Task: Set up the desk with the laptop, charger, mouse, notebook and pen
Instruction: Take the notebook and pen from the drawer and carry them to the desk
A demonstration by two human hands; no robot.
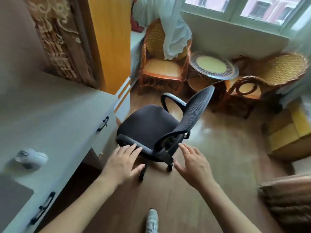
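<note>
Two hands, left (123, 161) and right (193, 163), fingers spread, empty; one mouse (32, 158) on desk (50, 115).

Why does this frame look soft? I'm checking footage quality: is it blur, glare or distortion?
Head view: motion blur smears the mouse and desk; window daylight throws glare on the floor; wide-angle distortion bends edges; both hands stay fairly sharp.

Wood floor (210, 148), wicker chairs (161, 64), possibly daylit window (252, 7)
</note>
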